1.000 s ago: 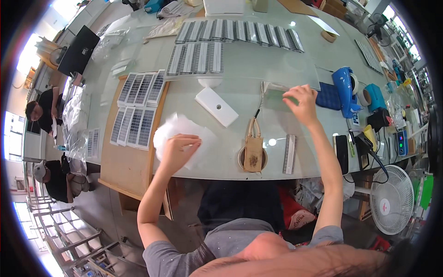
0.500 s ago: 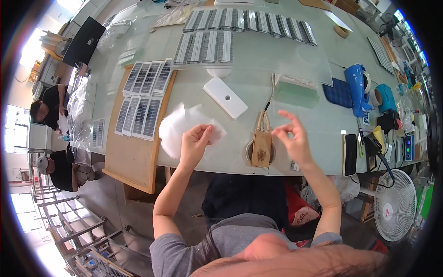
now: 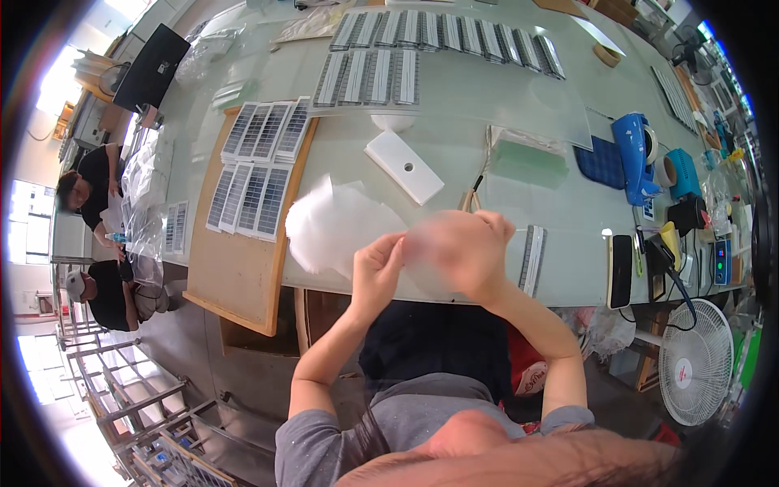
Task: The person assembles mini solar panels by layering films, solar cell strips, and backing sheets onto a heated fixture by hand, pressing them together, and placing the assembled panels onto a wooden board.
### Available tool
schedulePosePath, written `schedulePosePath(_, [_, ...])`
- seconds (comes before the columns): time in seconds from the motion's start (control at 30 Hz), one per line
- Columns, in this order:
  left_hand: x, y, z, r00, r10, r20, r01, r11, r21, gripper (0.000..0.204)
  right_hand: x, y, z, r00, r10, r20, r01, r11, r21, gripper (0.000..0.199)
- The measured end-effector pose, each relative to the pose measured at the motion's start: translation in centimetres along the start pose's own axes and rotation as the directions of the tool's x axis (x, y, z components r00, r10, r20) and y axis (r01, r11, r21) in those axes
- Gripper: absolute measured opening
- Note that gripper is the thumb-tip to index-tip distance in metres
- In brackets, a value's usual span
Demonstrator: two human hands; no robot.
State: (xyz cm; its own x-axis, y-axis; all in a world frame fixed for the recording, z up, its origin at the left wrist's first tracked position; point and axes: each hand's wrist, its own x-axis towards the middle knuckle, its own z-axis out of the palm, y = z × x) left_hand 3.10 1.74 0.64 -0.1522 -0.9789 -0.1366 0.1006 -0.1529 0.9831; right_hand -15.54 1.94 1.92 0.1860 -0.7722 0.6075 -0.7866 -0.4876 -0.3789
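My left hand [image 3: 379,274] is closed in a pinch above the table's front edge, and what its fingertips hold I cannot make out. Against it comes my right hand [image 3: 471,253], its fingers smeared by motion. A heap of thin white sheets [image 3: 329,231] lies just left of my left hand. Behind my right hand is a brown block-shaped tool [image 3: 472,199], mostly hidden, with only its prongs showing. To the right of that hand lies a narrow panel strip [image 3: 532,260]. Beyond the hands a white block with a round hole [image 3: 408,167] rests at a slant.
Small solar panels [image 3: 251,174] lie on a wood-edged board [image 3: 243,276] at left. Rows of striped panels [image 3: 446,36] fill the table's far side. A clear green-tinted stack [image 3: 527,158], a blue tape dispenser [image 3: 631,158] and a phone [image 3: 619,268] are at right. A white fan [image 3: 695,361] stands below.
My left hand has moved right and down, away from the white sheets. My right hand has come left and down to meet it, covering most of the brown tool. The panel strip shows more.
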Motion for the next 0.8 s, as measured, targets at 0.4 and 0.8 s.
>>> schedulePosePath(0.4, [0.3, 0.4, -1.8, 0.918, -0.234, 0.319, 0.348, 0.86, -0.372, 0.032, 0.4, 0.5, 0.5, 0.949, -0.258, -0.183, 0.255, 0.966, -0.038, 0.029])
schedulePosePath(0.8, [0.6, 0.6, -2.1, 0.875, -0.303, 0.378, 0.419, 0.865, -0.277, 0.025, 0.6, 0.4, -0.1, 0.953, -0.276, -0.129, 0.283, 0.958, 0.039, 0.026])
